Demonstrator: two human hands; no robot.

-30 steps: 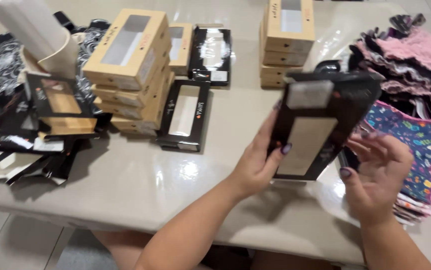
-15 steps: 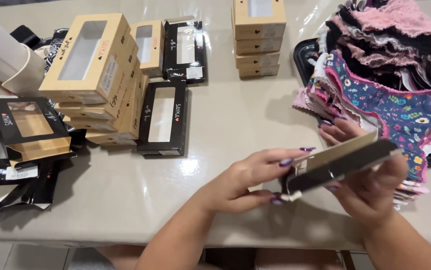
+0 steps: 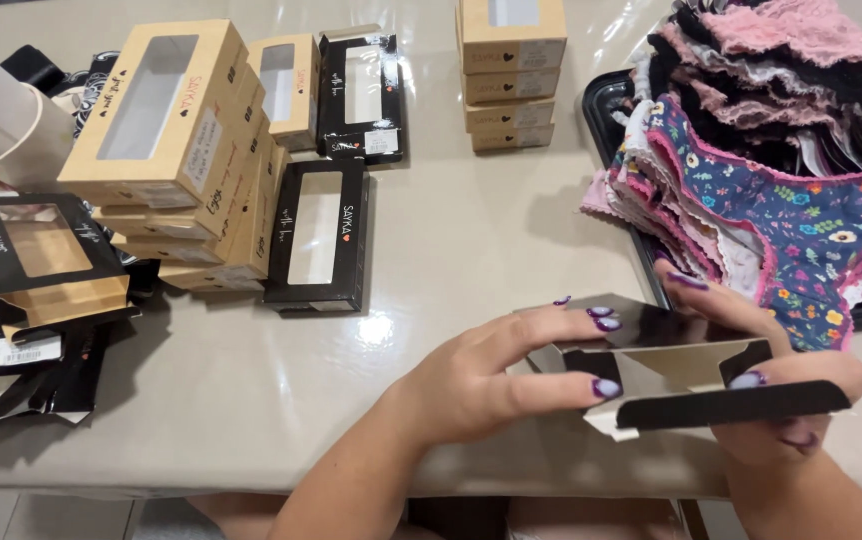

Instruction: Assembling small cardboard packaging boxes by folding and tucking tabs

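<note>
A beige surface [image 3: 451,230] carries a heap of patterned underwear [image 3: 781,170] far right and stacked tan boxes [image 3: 181,150] far left. Near right, the left hand [image 3: 496,375] and right hand [image 3: 771,375] both grasp a flat black box [image 3: 681,365].

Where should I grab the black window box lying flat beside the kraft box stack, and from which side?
Take the flat black cardboard window box by its two long edges, coming from above on its right. It lies flat, its left edge is close against the stack of kraft cardboard boxes, while bare beige tabletop lies on the right. Avoid pressing the clear window.
</note>
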